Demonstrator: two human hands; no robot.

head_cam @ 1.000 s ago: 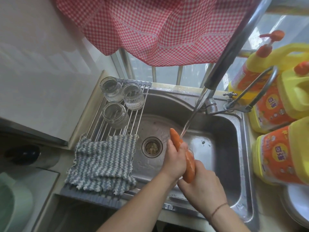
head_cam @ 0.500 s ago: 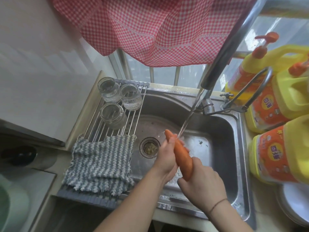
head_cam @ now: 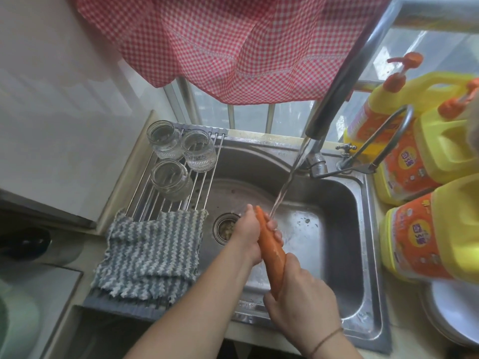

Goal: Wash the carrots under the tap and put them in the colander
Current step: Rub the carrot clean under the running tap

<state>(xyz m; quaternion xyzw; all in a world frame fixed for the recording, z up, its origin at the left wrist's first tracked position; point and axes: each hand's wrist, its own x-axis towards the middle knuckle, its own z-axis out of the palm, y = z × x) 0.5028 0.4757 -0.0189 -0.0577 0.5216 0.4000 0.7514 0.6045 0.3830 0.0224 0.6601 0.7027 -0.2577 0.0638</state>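
1. A striped cloth point(head_cam: 150, 252) lies over the rack, left of the sink point(head_cam: 337, 208).
2. The left hand point(head_cam: 248, 234) wraps the carrot point(head_cam: 270, 255) near its tip, under the tap point(head_cam: 329, 110) stream.
3. The right hand point(head_cam: 303, 301) grips its lower end.

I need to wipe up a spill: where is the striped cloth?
In the head view the cloth lies left of the sink, draped over the rack, just nearer than three glasses.

curtain point(head_cam: 233, 47): was red-white gingham
dishcloth point(head_cam: 153, 252): grey-white zigzag stripes
carrot point(head_cam: 270, 252): plain orange
detergent jugs point(head_cam: 440, 229): yellow, orange labels
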